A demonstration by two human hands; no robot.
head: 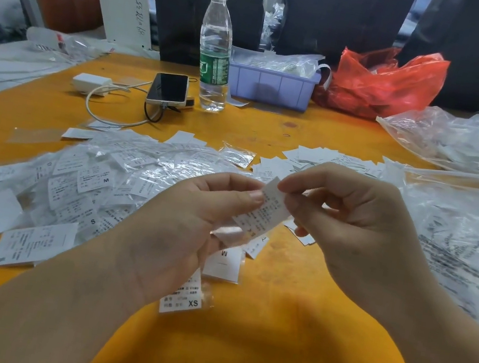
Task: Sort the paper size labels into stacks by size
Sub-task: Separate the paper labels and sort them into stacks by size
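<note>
Between two hands (179, 228) (352, 219), one label (261, 213)

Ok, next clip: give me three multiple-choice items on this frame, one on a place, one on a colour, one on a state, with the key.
1. Where does the clear plastic water bottle stand?
A. beside the lilac plastic tray
B. inside the tray
C. on the dark-screened phone

2. What colour is the crumpled plastic bag behind the tray?
A. blue
B. red
C. green

3. How is the white printed paper label held?
A. lying loose
B. left hand alone
C. pinched by both, right hand too

Key: 1 A, the bottle stands on the table at the tray's left; 2 B, clearly red; 3 C, fingers of both hands grip it.
</note>
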